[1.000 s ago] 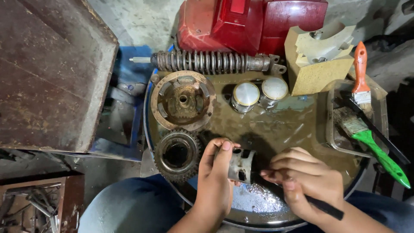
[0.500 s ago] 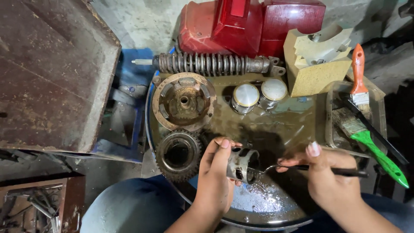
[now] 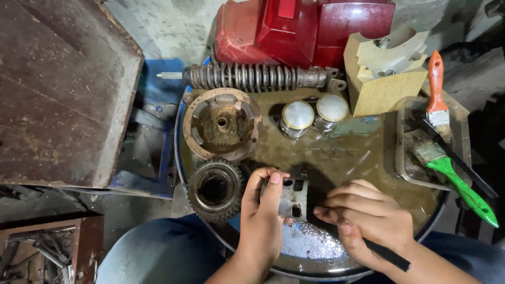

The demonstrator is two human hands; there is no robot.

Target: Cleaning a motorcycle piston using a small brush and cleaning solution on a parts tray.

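My left hand (image 3: 263, 215) grips a small grey metal part with square openings (image 3: 293, 199), holding it over the wet, dirty top of a round drum (image 3: 357, 152). My right hand (image 3: 368, 218) is closed around a thin dark-handled tool (image 3: 386, 253) and sits right beside the part, its fingertips close to the part's right side. The tool's tip is hidden under my fingers. A toothed gear ring (image 3: 214, 189) lies just left of my left hand.
A rusty clutch hub (image 3: 222, 123), two round pistons (image 3: 314, 113), a coil shock spring (image 3: 252, 76), a yellowish block (image 3: 384, 73), a red tank (image 3: 305, 29). At the right, a tray (image 3: 406, 163) holds orange-handled and green-handled brushes. A brown wooden board (image 3: 58, 89) stands at the left.
My right hand drew out to the right with the tool, then came back in close to the metal part. My left hand stayed on the part.
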